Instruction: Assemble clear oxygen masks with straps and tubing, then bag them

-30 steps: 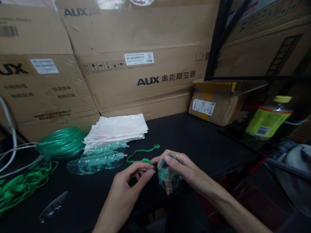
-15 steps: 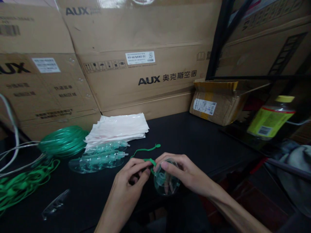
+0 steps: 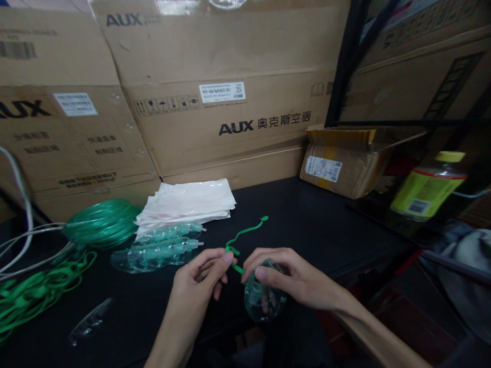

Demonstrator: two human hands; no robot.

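My right hand (image 3: 295, 276) is closed around a clear oxygen mask (image 3: 264, 301) with a pale green connector, held over the table's front edge. Between the thumb and forefinger of my left hand (image 3: 203, 278) a green elastic strap (image 3: 245, 231) is pinched. One stretch of the strap runs from those fingertips to the side of the mask, and its loose end lies away across the black table, ending in a small flat tab. The exact spot where the strap meets the mask is partly covered by my right fingers.
Several clear masks (image 3: 164, 253) lie nested left of my hands, before a stack of white bags (image 3: 187, 202). Coiled green tubing (image 3: 102, 222), a pile of green straps (image 3: 38, 294) and a clear plastic piece (image 3: 90, 322) lie left. An open carton (image 3: 337, 163) and a yellow-labelled bottle (image 3: 429, 189) stand right.
My left hand has moved slightly left, away from the mask, drawing the strap out between both hands. The strap's loose end has shifted right and away. The mask has tipped and sunk a little.
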